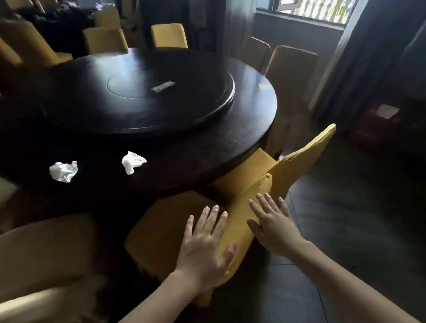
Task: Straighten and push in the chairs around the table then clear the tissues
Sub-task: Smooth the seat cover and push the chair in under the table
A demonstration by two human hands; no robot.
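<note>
- Two bare hands reach forward over the nearest mustard-yellow fabric-covered chair [161, 238], which sits at the near edge of a round dark wooden table [202, 157], its seat partly tucked under the tabletop.
- Left hand [205, 243]: fingers straight and spread, palm down at the top edge of the chair's backrest, thumb on the fabric. It grips nothing.
- Right hand [272, 222]: fingers likewise straight and spread, lying flat against the backrest further right, thumb low on the fabric. It also holds nothing; whether either palm presses firmly cannot be told.
- A second yellow fabric chair [306, 158] stands just right of the first, turned at an angle to the table, its backrest leaning away to the right.
- Two crumpled white tissues lie on the tabletop's near rim, well apart from both hands: the left tissue [63, 171] and the right tissue [133, 161], side by side with a gap between them.
- A raised dark round turntable [142, 96] fills the table's centre, with a small flat grey object [163, 86] on it; any writing on it is too blurred to read.
- More yellow chairs [169, 36] ring the far side of the table, and a paler upholstered chair [41, 259] sits at the lower left.
- A window [315, 3] lets in daylight at the upper right.
</note>
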